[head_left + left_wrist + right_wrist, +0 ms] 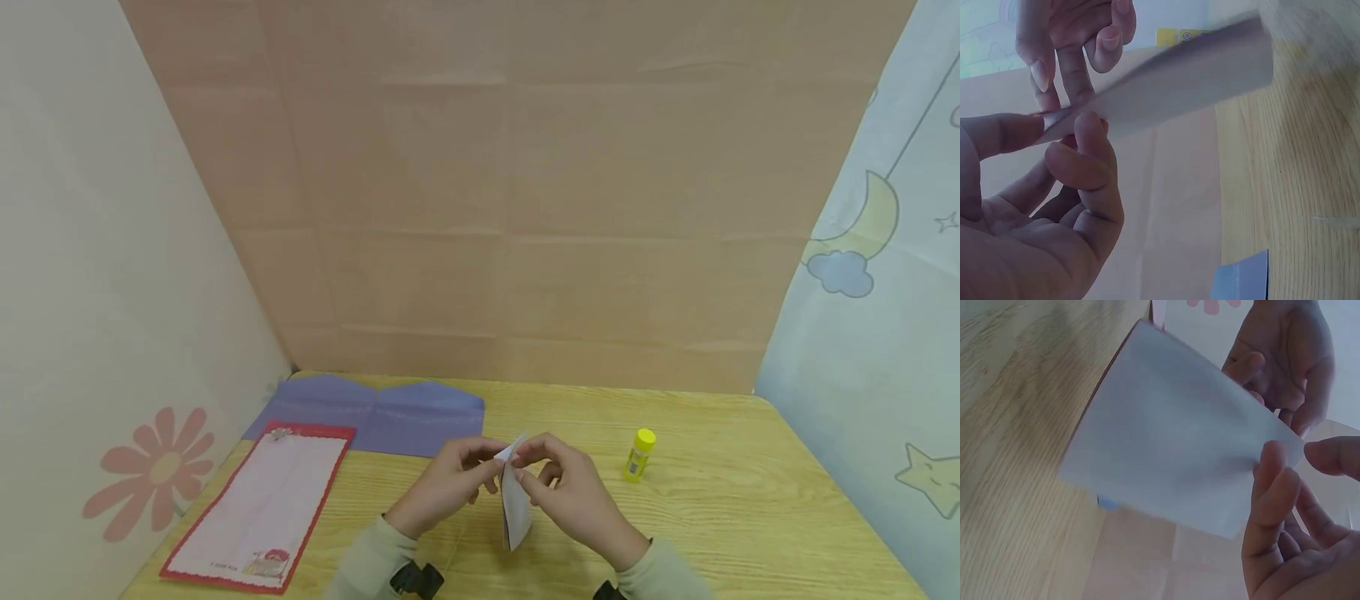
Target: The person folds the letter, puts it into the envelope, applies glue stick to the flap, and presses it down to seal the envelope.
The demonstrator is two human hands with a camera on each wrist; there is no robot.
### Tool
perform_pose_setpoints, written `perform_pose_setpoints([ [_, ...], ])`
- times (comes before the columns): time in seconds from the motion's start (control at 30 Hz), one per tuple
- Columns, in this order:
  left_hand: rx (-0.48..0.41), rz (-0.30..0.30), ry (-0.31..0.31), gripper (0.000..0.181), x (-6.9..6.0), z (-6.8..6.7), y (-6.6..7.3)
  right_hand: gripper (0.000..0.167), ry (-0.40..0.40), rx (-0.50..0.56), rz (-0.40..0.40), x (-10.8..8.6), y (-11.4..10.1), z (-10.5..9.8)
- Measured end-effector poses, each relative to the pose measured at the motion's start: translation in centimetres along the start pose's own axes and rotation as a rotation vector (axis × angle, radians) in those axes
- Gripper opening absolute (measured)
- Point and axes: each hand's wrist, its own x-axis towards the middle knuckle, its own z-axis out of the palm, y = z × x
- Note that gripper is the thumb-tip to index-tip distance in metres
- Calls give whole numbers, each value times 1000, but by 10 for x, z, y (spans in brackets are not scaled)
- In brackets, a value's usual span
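Observation:
A folded sheet of white paper (515,504) is held up just above the table, its folded layers slightly parted at the lower end. My left hand (450,483) pinches its upper corner between thumb and fingertips. From the other side, my right hand (573,496) grips the same corner, the fingertips of both hands close together. The right wrist view has the paper's broad blank face (1166,431) toward the camera. In the left wrist view the paper (1191,81) appears nearly edge-on and a little blurred.
A yellow glue stick (640,455) stands upright on the wooden table (720,508), right of the hands. To the left lies a red-bordered sheet (258,508) with a small printed picture. Behind it is a creased purple piece of paper (420,421). Brown paper (510,200) covers the back wall.

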Motion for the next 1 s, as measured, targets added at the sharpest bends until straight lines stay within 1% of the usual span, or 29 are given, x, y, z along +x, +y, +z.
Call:
perform_pose_setpoints([
  [0.2,-5,-13,-10,32,-1,1,2,19,-10,-39,-9,-1,3,2],
  [0.33,12,-20,-15,32,1,2,0,22,-30,-26,-24,-1,4,2],
  [0.43,28,-14,-6,27,2,2,-3,22,-39,-16,-30,-1,5,1],
  [0.57,20,0,11,26,3,0,-6,19,-23,-43,-21,-1,9,0],
  [0.67,15,6,19,28,3,-1,-6,17,18,-66,4,0,15,-2],
  [0.73,15,13,26,28,3,-1,-6,17,65,-72,23,1,19,-4],
  [0.9,37,15,39,25,3,-1,-7,27,197,-97,60,3,28,-7],
  [0.93,39,12,39,25,3,-1,-8,27,219,-102,66,4,29,-7],
  [1.0,41,-1,38,23,2,-1,-10,21,249,-102,70,4,32,-8],
])
